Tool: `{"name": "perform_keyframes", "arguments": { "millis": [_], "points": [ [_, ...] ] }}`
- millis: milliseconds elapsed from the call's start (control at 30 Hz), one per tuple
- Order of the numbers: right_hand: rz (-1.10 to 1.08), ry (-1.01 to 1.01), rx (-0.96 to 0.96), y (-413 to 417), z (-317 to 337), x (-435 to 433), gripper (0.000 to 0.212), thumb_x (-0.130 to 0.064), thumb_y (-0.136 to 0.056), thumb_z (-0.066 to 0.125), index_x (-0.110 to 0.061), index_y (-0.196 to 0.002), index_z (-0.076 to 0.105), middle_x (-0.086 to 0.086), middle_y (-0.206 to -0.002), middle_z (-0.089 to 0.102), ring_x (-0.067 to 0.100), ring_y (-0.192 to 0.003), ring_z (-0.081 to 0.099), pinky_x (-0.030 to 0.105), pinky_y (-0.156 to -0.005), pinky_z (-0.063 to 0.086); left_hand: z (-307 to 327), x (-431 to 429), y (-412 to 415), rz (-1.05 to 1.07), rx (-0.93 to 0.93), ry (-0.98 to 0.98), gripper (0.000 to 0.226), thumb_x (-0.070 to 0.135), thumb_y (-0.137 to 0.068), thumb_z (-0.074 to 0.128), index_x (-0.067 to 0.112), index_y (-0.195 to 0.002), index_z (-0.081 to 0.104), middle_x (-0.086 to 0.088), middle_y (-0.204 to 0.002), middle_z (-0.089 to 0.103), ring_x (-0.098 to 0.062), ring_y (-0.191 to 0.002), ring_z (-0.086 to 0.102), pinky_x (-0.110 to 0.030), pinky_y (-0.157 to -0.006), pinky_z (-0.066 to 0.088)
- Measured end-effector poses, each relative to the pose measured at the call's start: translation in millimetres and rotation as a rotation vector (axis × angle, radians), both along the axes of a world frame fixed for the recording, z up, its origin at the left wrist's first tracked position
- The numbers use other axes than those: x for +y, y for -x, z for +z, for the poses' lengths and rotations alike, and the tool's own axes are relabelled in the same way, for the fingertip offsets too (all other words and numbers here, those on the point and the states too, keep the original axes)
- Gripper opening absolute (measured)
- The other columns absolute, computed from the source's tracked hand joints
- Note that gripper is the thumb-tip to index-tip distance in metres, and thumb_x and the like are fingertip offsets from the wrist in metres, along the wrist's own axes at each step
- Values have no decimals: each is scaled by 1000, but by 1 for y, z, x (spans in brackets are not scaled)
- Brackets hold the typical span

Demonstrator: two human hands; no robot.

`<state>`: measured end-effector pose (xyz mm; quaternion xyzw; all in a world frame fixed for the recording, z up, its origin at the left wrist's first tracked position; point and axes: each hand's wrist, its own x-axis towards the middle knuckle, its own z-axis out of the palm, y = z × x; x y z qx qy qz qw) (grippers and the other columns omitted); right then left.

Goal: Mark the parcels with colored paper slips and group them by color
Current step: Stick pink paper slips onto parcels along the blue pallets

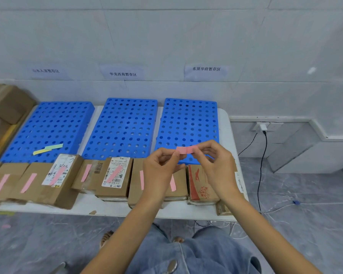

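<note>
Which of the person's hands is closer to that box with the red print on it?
Right. The right hand hovers directly above the red-printed box; the left hand is off to its left, over a neighbouring parcel.

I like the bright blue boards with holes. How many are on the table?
3, side by side along the wall: the left board with two paper slips on it, the middle board, and the right board, partly hidden behind the hands.

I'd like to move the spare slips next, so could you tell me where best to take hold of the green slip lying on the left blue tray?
Pinch the green slip at its right end, coming from above and the right. It lies flat on the left blue tray, and its left end touches or overlaps the yellow slip, so the right end is the free one.
</note>
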<state>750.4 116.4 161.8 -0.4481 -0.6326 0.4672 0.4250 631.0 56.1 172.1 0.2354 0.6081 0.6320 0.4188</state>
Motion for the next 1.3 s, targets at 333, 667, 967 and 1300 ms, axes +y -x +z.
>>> {"name": "perform_keyframes", "arguments": {
  "millis": [333, 667, 967, 1300],
  "points": [
    [-158, 206, 121, -43, -53, 38, 12, -11, -92, 61, -6, -83, 55, 9, -83, 74, 21, -80, 72, 38, -80, 58, -58, 7, 29, 204, -568, 194, 17, 6, -97, 50, -4, -99, 64, -20, -101, 70, -23, -96, 69, -30, -80, 57],
    [611, -232, -1144, -52, -154, 34, 24, -6, -96, 41, -11, -118, 38, 10, -106, 54, 24, -85, 58, 33, -71, 48, -75, 0, 43, 195, -585, 226, 21, 2, -97, 49, -10, -112, 58, -24, -110, 66, -25, -96, 69, -31, -81, 57],
    [468, -112, -736, -46, -169, 48, 7, 0, -88, 57, -5, -84, 59, 2, -84, 57, 19, -78, 53, 35, -75, 49, -75, -1, 45, 153, -584, 273, 23, 0, -97, 48, -11, -116, 55, -25, -108, 66, -29, -106, 64, -32, -80, 56],
    [621, -236, -1029, -54, -176, 60, 67, -23, -90, 61, -12, -148, 29, 1, -156, 24, 18, -144, 17, 25, -117, 6, -77, -1, 70, 169, -585, 263, 12, 0, -96, 50, -5, -94, 61, -16, -81, 73, -20, -75, 73, -28, -78, 57]
  ]
}}
